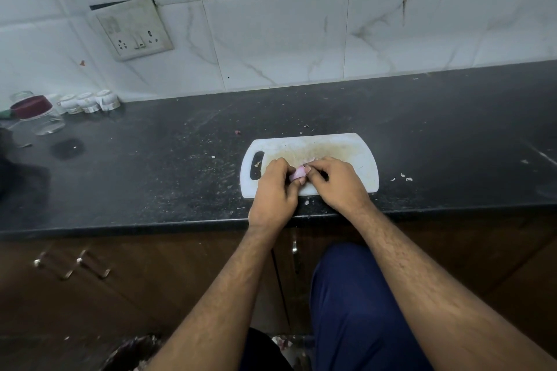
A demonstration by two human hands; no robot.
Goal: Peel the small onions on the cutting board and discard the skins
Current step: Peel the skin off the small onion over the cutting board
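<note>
A small pinkish onion is held just above the front part of the white cutting board. My left hand grips it from the left with curled fingers. My right hand pinches its top right side with fingertips and thumb. Most of the onion is hidden between my fingers. Pale bits, which may be skin or more onion, peek out behind my hands on the board.
The black counter carries scattered skin flakes. A glass jar with a maroon lid and small white cups stand at the far left. A bin with a dark liner sits on the floor below.
</note>
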